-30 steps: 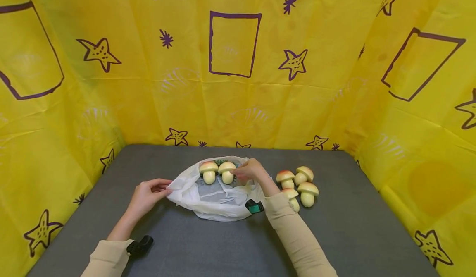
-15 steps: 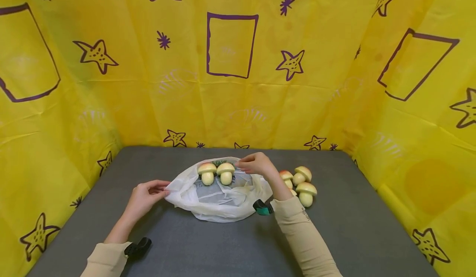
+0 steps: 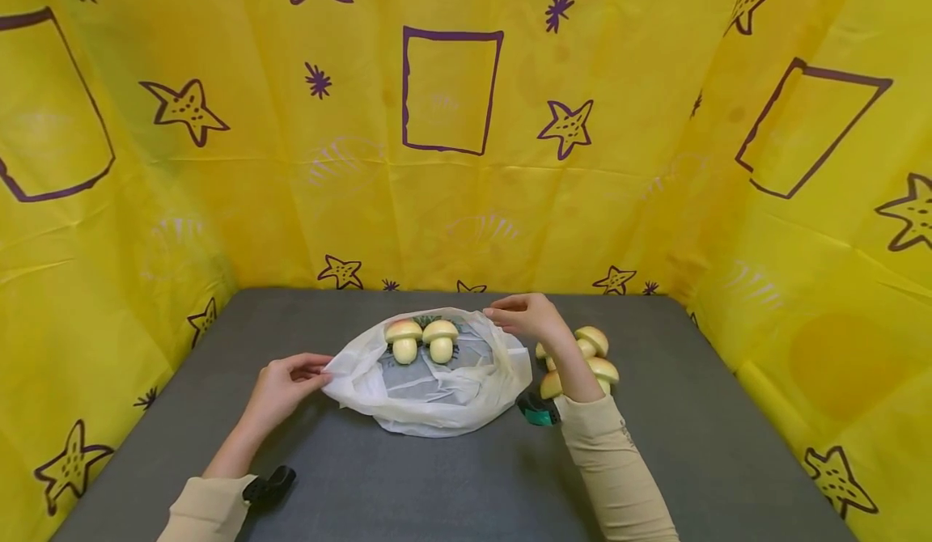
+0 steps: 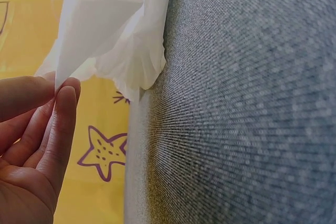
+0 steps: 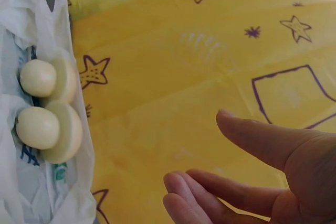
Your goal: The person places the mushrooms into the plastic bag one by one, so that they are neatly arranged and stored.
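Observation:
My left hand pinches the left edge of a white plastic bag lying on the table with its mouth spread. The left wrist view shows the bag's edge between thumb and fingertips. Inside the bag, two toy mushrooms lie side by side, pale with domed caps. My right hand is over the bag's far right rim and holds nothing. In the right wrist view, the thumb and fingers of that hand are apart. Several more toy mushrooms are grouped right of the bag, partly hidden behind my right forearm.
The grey table reaches back to a yellow cloth backdrop with purple stars and frames drawn on it. More yellow cloth hangs along the left and right sides. Each wrist carries a dark strap-on camera.
My right hand has come away from the right-hand mushroom in the bag and moved right, toward the loose mushrooms. My left hand has kept its pinch on the bag's edge.

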